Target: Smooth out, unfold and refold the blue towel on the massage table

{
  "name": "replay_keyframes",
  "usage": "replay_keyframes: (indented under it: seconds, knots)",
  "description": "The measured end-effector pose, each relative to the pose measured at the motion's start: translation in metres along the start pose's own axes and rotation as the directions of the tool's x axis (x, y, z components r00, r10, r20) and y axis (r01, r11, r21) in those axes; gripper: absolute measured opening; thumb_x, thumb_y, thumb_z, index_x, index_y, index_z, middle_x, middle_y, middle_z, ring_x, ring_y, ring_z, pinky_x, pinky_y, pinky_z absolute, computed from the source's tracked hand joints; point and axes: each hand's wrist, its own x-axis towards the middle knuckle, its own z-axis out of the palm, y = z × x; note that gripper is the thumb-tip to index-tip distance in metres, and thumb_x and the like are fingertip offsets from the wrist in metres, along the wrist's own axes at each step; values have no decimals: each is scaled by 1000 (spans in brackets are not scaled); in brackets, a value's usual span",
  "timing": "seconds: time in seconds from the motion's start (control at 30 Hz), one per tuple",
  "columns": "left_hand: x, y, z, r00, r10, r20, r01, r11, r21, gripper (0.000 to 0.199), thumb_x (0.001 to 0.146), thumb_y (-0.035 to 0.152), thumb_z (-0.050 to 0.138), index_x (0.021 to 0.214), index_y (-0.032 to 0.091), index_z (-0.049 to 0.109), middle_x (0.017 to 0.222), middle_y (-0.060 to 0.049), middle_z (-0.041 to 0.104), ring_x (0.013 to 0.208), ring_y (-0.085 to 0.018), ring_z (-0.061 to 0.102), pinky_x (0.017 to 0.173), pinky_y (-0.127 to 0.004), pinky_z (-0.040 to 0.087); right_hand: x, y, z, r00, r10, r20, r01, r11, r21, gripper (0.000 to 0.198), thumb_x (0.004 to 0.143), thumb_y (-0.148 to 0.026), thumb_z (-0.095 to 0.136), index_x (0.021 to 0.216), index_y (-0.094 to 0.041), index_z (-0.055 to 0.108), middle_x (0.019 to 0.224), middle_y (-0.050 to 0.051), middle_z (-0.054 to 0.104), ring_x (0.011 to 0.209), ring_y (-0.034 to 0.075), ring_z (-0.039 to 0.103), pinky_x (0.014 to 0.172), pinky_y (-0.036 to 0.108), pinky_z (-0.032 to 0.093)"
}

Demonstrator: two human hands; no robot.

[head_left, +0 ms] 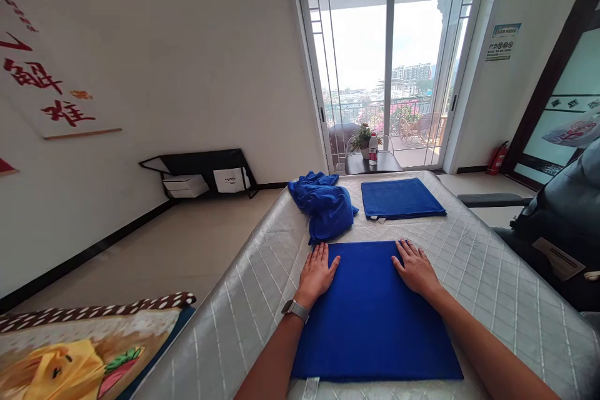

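Note:
A blue towel (375, 319) lies flat in a near-square shape on the pale quilted mattress (248, 306), a white label showing at its near edge. My left hand (319, 272) rests open on its far left corner, fingers stretched forward, with a watch on the wrist. On the far right corner lies my right hand (415, 265), also open and flat. Just beyond the left hand sits a crumpled heap of blue towels (328, 206). A folded stack of blue towels (403, 198) lies farther back on the right, small white labels at its near edge.
Past the mattress's far end stand a small dark table (372, 164), a bottle (373, 149) and a potted plant (363, 140), before a sliding glass door. A black leather chair (562, 219) is at right. Patterned bedding (94, 350) lies at lower left.

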Motion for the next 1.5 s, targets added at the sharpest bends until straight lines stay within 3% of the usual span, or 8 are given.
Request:
replay_keyframes:
  seconds: [0.73, 1.5]
  knots:
    - [0, 0, 4, 999, 3, -37, -3, 1000, 4, 75, 100, 56, 15, 151, 3, 29, 158, -19, 30, 147, -29, 26, 118, -43, 22, -1, -2, -3, 1000, 4, 2, -4, 1000, 6, 66, 99, -51, 22, 156, -18, 25, 162, 5, 22, 149, 21, 14, 120, 43, 9]
    - [-1, 4, -4, 1000, -29, 6, 29, 1000, -1, 78, 100, 58, 14, 151, 2, 28, 158, -18, 29, 147, -28, 26, 118, -43, 22, -2, -2, -2, 1000, -2, -17, 2, 1000, 7, 66, 99, -50, 21, 155, -16, 25, 162, 6, 23, 149, 21, 15, 120, 43, 9]
